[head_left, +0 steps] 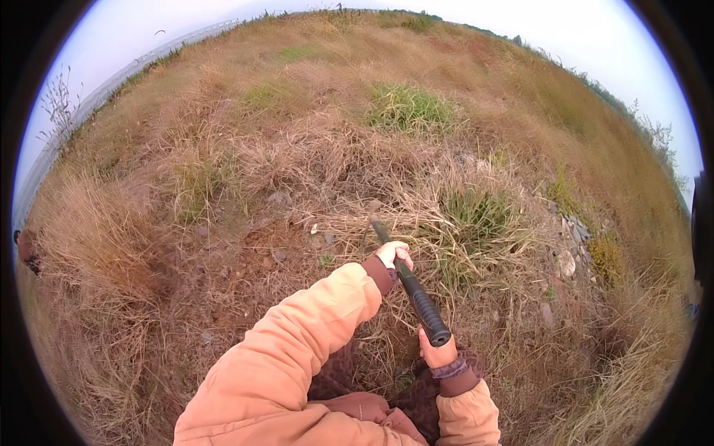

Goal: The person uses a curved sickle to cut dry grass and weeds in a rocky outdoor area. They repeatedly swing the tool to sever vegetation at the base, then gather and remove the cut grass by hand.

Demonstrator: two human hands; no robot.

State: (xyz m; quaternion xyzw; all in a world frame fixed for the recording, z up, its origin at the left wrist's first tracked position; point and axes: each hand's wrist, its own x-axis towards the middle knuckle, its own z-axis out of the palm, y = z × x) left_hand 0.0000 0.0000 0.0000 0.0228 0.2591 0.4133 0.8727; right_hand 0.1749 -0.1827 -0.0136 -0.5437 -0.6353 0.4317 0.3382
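A long pole-like tool (424,303) slants away from me, with a black ribbed grip at its near end and a dark green shaft beyond. My left hand (394,255) is wrapped round the shaft. Closer to me, my right hand (437,349) is closed on the grip just by its round butt end. The tool's far end points down into flattened dry grass (401,219); a thin curved edge shows faintly there, too blurred to tell its kind. Right of the shaft grows a green grass clump (476,215).
Bare reddish soil (271,249) with small stones lies left of the tool. Grey and pale rocks (569,260) are piled at the right. Tall dry grass (104,238) stands at left, and another green tuft (413,108) grows farther off. A brown shape (27,251) shows at the left rim.
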